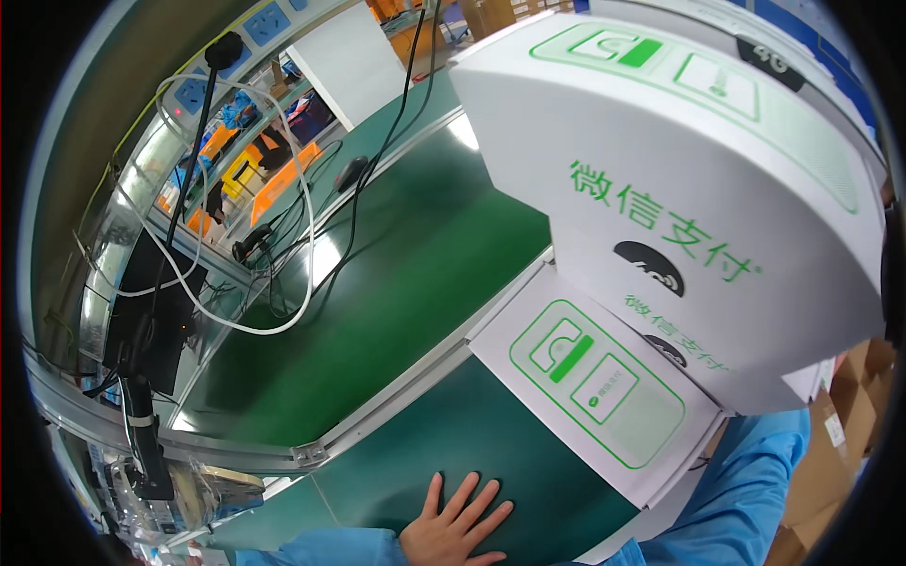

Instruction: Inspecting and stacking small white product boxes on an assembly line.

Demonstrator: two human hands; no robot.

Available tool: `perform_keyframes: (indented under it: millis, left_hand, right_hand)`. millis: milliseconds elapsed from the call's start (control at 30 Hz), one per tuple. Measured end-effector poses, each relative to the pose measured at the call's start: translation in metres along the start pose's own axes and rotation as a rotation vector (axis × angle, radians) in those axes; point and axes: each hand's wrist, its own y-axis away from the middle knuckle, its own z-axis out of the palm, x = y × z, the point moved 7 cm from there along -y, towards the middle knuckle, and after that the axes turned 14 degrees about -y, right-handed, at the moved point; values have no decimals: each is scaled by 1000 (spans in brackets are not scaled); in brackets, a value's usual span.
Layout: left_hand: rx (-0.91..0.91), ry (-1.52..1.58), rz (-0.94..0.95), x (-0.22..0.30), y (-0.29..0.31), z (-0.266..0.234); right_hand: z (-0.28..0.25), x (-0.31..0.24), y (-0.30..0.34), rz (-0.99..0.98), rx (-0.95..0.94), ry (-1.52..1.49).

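My left hand (pixel 451 530) rests palm down on the green work mat (pixel 415 429), fingers spread, holding nothing. To its right lies a white box (pixel 604 387) with a green outlined drawing on its top face. Above that box, close to the view, a larger-looking white carton (pixel 679 179) with green print leans at a tilt. Part of another white box (pixel 679 14) shows behind its upper edge. My right arm (pixel 741 481), in a blue sleeve, reaches up behind the boxes. The right hand is hidden there, so its grip cannot be seen.
A metal rail (pixel 396 401) separates the near mat from a raised green surface. White cable (pixel 307 264) loops and black cords hang at left, near a black stand arm (pixel 142 424) and wrapped items (pixel 203 491). Open cardboard cartons (pixel 821 462) stand at right.
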Motion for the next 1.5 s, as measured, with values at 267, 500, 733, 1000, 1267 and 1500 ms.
perform_keyframes:
  millis: [267,500,733,1000,1267,1500]
  left_hand:
    - [200,256,-44,-11,5,-12]
    - [693,1019,-185,-49,12,6]
    - [921,1526,-157,-56,22,8]
    - [795,1528,-458,-25,96,-27]
    - [582,1918,-596,-5,113,-33]
    - [662,1672,-754,-34,119,-9]
  right_hand:
    - [-3,-22,37,-9,35,4]
    - [1,-36,72,-29,75,-13]
    - [22,-32,124,-16,46,-9]
    - [9,-34,140,14,12,46]
    - [35,-80,136,-127,-43,-61]
    - [101,-195,491,-331,-268,-167]
